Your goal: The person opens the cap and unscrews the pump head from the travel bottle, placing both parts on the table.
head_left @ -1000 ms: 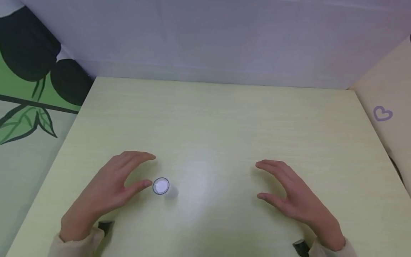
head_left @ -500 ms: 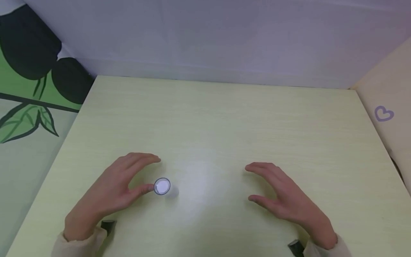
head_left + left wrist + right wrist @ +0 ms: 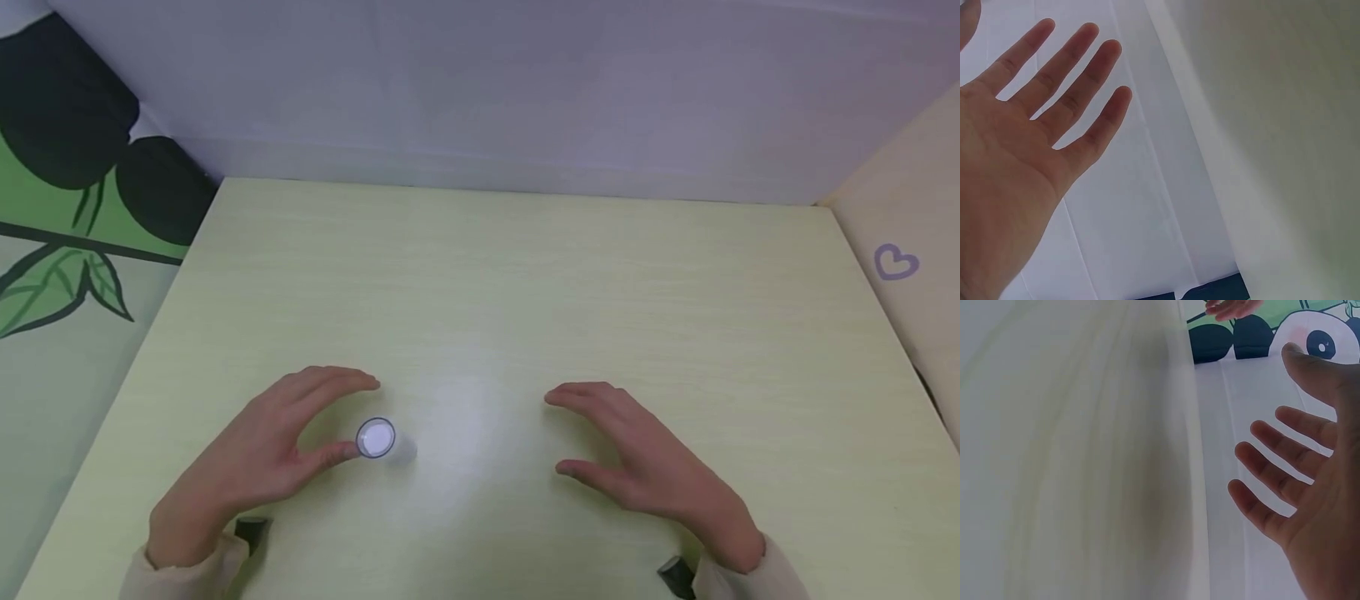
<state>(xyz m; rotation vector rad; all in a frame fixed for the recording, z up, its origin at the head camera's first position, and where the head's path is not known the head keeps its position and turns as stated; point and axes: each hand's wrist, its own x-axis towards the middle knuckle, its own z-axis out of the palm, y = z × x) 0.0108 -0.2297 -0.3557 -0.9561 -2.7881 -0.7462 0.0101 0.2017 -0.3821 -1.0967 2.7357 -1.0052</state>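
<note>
A small whitish, see-through cylinder (image 3: pixel 377 438) stands upright on the table, its round top ringed by a thin dark rim. My left hand (image 3: pixel 258 446) is just left of it in the head view, thumb tip right at the rim and fingers reaching beyond it on the far side. Spread, nearly straight fingers of that hand (image 3: pixel 1054 106) show in the left wrist view, without the cylinder. Farther right, my right hand (image 3: pixel 637 454) hovers over the table with thumb and fingers apart, holding nothing. Its palm and spread fingers (image 3: pixel 1285 465) face left in the right wrist view.
The pale wood table (image 3: pixel 510 275) ends at a lilac-grey wall covering (image 3: pixel 495 92). A green and black panda print (image 3: pixel 67 108) borders the left side. On the right stands a beige panel (image 3: pixel 900 200) with a purple heart. Dark wrist-camera pieces (image 3: pixel 677 575) sit beneath both wrists.
My right hand has moved left, toward the cylinder. The left hand has shifted slightly right and nearer, bringing its thumb tip up to the cylinder, which stays in place.
</note>
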